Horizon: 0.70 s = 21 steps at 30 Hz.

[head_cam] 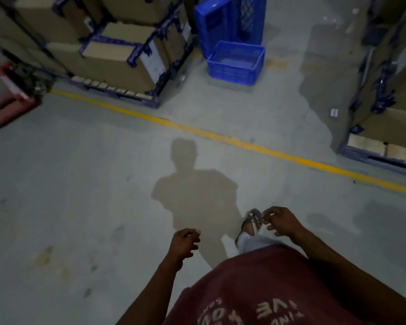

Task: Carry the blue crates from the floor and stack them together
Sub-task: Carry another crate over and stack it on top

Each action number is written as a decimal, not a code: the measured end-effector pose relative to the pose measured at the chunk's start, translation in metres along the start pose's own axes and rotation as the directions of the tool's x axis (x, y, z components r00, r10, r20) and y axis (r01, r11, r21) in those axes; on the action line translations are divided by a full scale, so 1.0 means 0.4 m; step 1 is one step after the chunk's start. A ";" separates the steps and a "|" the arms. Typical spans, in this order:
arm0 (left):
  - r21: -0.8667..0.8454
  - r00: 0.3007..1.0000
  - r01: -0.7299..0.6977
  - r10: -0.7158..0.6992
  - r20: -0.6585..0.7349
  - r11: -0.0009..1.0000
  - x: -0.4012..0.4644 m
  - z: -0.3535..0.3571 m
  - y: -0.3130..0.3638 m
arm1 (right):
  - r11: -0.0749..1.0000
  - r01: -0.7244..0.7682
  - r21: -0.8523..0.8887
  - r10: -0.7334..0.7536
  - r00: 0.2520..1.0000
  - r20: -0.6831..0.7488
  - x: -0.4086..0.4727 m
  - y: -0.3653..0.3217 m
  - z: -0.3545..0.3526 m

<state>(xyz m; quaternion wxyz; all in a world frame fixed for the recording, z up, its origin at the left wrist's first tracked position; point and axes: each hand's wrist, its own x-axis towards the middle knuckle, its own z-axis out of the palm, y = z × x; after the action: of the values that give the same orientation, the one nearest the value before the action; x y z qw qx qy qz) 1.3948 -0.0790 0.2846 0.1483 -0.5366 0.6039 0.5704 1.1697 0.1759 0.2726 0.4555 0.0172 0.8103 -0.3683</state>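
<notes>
An empty blue crate (236, 63) stands upright on the grey floor, far ahead beyond a yellow line. Directly behind it, more blue crates (230, 19) stand on edge, leaning together. My left hand (184, 243) hangs low in front of my body with loosely curled fingers and holds nothing. My right hand (280, 221) is a little higher and to the right, fingers also loosely curled and empty. Both hands are far from the crates.
A pallet of taped cardboard boxes (117, 50) stands left of the crates, and another pallet of boxes (389, 95) is at the right edge. A red pallet jack (11, 90) sits at the far left. A yellow floor line (220, 134) crosses the floor.
</notes>
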 end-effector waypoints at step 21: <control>-0.099 0.974 -0.220 0.213 -0.073 0.970 0.673 -0.075 1.005 | 0.990 -0.077 0.120 0.070 0.996 0.060 0.642 -0.720 -0.283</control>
<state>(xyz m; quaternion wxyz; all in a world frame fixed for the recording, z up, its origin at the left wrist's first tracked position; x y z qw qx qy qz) 0.9768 -0.3247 0.2937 0.0373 -0.4921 0.6318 0.5977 0.8327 -0.0433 0.2828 0.4893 0.0644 0.7720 -0.4006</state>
